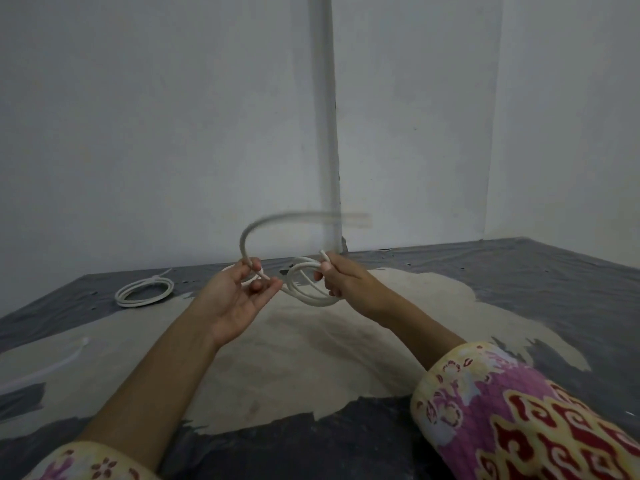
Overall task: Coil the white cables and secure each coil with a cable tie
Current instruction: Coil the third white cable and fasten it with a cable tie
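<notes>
A white cable (pixel 304 292) hangs in loops between my two hands above the floor. My right hand (pixel 341 282) is shut on the top of the loops, with a cable end sticking up past the fingers. My left hand (pixel 239 299) pinches the cable between thumb and fingertips, palm up. From there the loose tail arcs up and to the right, blurred by motion. A finished white coil (pixel 144 292), bound with a cable tie, lies flat on the floor to the far left. A loose white cable tie (pixel 52 365) lies on the floor near left.
The floor (pixel 346 341) is worn, pale in the middle with dark grey patches around it. Grey walls meet at a corner with a vertical white pipe (pixel 327 116) right behind my hands. Patterned sleeves cover both forearms near the bottom edge.
</notes>
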`<state>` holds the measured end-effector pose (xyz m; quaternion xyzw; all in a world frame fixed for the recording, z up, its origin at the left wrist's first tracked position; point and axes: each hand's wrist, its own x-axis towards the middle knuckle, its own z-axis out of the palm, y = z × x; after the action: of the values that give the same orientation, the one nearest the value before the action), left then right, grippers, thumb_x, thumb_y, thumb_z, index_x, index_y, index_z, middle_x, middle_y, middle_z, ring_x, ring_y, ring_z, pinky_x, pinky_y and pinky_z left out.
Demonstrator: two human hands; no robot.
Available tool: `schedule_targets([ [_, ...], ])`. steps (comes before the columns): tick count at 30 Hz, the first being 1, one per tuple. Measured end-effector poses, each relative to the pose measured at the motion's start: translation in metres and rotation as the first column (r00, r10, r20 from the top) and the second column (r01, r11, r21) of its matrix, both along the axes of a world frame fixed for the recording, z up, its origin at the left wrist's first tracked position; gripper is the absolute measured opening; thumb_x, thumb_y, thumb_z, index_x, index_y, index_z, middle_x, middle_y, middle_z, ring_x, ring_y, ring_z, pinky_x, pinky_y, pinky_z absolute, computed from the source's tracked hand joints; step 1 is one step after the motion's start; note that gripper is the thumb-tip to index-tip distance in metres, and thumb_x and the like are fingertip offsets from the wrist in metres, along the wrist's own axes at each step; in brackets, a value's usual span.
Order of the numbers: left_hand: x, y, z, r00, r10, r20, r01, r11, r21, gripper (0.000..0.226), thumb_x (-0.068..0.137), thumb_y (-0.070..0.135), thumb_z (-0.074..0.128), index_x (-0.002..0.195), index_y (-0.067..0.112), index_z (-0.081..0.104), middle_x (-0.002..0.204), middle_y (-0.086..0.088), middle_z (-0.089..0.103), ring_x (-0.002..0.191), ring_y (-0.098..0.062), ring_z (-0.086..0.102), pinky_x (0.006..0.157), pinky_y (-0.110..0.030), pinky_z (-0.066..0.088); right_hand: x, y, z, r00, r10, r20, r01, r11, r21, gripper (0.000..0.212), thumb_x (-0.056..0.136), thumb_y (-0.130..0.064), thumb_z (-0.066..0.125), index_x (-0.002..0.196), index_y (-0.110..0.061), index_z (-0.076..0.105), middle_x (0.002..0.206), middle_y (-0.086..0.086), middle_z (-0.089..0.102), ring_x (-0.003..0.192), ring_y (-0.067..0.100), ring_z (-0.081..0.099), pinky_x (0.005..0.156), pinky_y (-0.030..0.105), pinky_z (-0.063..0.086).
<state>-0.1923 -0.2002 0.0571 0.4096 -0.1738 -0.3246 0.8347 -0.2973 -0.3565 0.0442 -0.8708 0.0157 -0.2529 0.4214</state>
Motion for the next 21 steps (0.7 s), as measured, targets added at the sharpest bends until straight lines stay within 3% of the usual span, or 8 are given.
schedule_targets([
  [2, -0.005, -0.002, 0.000, 0.998, -0.030, 0.048, 0.030, 1.000, 0.000, 0.032, 0.096, 0.016, 0.040, 0.068, 0.007, 0.051, 0.066, -0.007, 0.040, 0.054, -0.012, 0.055, 0.075, -0.037, 0.057, 0.001, -0.001, 0.001, 1.000, 0.022, -0.023, -0.021, 1.000, 0.020, 0.029, 0.101, -0.028, 0.031, 0.089, -0.015, 0.053, 0.073, -0.007, 0.045, 0.068, 0.008, 0.041, 0.070, 0.023, 0.037],
  [4, -0.010, -0.006, 0.001, 0.983, -0.012, 0.183, 0.007, 1.000, 0.026, 0.029, 0.096, 0.016, 0.041, 0.070, 0.007, 0.051, 0.065, -0.005, 0.039, 0.070, -0.017, 0.058, 0.079, -0.032, 0.057, 0.000, 0.001, 0.004, 0.997, 0.061, -0.051, -0.055, 0.993, 0.106, 0.028, 0.102, -0.025, 0.030, 0.089, -0.013, 0.052, 0.070, -0.005, 0.043, 0.064, 0.007, 0.040, 0.065, 0.017, 0.038],
  [8, -0.021, -0.011, 0.004, 0.846, 0.070, 0.529, -0.148, 0.983, 0.106, 0.024, 0.096, 0.007, 0.036, 0.078, 0.009, 0.053, 0.073, -0.005, 0.047, 0.074, -0.015, 0.053, 0.064, -0.015, 0.054, -0.002, 0.003, 0.012, 0.976, 0.203, -0.076, -0.163, 0.918, 0.362, 0.034, 0.102, -0.021, 0.027, 0.087, -0.009, 0.055, 0.064, 0.000, 0.038, 0.059, 0.011, 0.037, 0.063, 0.019, 0.038],
  [12, -0.027, -0.014, 0.009, 0.607, 0.177, 0.775, -0.373, 0.924, 0.082, 0.018, 0.092, 0.008, 0.050, 0.109, 0.015, 0.047, 0.087, -0.003, 0.057, 0.074, -0.009, 0.060, 0.063, -0.010, 0.051, 0.002, 0.018, 0.022, 0.969, 0.247, -0.029, -0.196, 0.830, 0.523, 0.036, 0.102, -0.023, 0.027, 0.083, -0.009, 0.054, 0.064, 0.002, 0.041, 0.060, 0.013, 0.040, 0.068, 0.025, 0.040],
  [14, -0.030, -0.015, 0.011, 0.374, 0.240, 0.896, -0.503, 0.864, -0.021, 0.039, 0.087, 0.011, 0.059, 0.120, 0.016, 0.038, 0.090, -0.002, 0.059, 0.078, -0.010, 0.062, 0.065, -0.010, 0.050, 0.006, 0.025, 0.028, 0.962, 0.274, 0.007, -0.228, 0.786, 0.575, 0.035, 0.102, -0.025, 0.027, 0.089, -0.007, 0.054, 0.069, 0.005, 0.045, 0.065, 0.015, 0.043, 0.074, 0.029, 0.041],
  [17, -0.040, -0.014, 0.017, -0.023, 0.318, 0.948, -0.583, 0.766, -0.271, 0.046, 0.081, 0.005, 0.065, 0.120, 0.007, 0.040, 0.082, 0.010, 0.057, 0.078, -0.004, 0.059, 0.073, -0.008, 0.046, 0.007, 0.031, 0.033, 0.953, 0.298, 0.049, -0.263, 0.740, 0.619, 0.036, 0.101, -0.024, 0.030, 0.108, -0.002, 0.056, 0.081, 0.011, 0.052, 0.073, 0.018, 0.049, 0.076, 0.030, 0.044],
  [19, -0.046, -0.014, 0.019, -0.079, 0.336, 0.939, -0.554, 0.768, -0.322, 0.045, 0.080, 0.002, 0.064, 0.118, 0.007, 0.042, 0.083, 0.016, 0.057, 0.080, -0.001, 0.060, 0.076, -0.005, 0.045, 0.005, 0.035, 0.034, 0.944, 0.316, 0.100, -0.299, 0.685, 0.664, 0.035, 0.101, -0.021, 0.030, 0.114, -0.001, 0.057, 0.077, 0.008, 0.054, 0.070, 0.016, 0.050, 0.067, 0.024, 0.047],
  [21, -0.046, -0.012, 0.020, -0.014, 0.391, 0.920, -0.527, 0.780, -0.339, 0.046, 0.078, 0.004, 0.068, 0.114, 0.012, 0.041, 0.087, 0.014, 0.058, 0.084, -0.001, 0.060, 0.077, -0.006, 0.047, 0.005, 0.038, 0.034, 0.932, 0.321, 0.168, -0.341, 0.617, 0.709, 0.034, 0.101, -0.022, 0.030, 0.110, -0.003, 0.057, 0.074, 0.006, 0.052, 0.068, 0.014, 0.048, 0.067, 0.024, 0.044],
])
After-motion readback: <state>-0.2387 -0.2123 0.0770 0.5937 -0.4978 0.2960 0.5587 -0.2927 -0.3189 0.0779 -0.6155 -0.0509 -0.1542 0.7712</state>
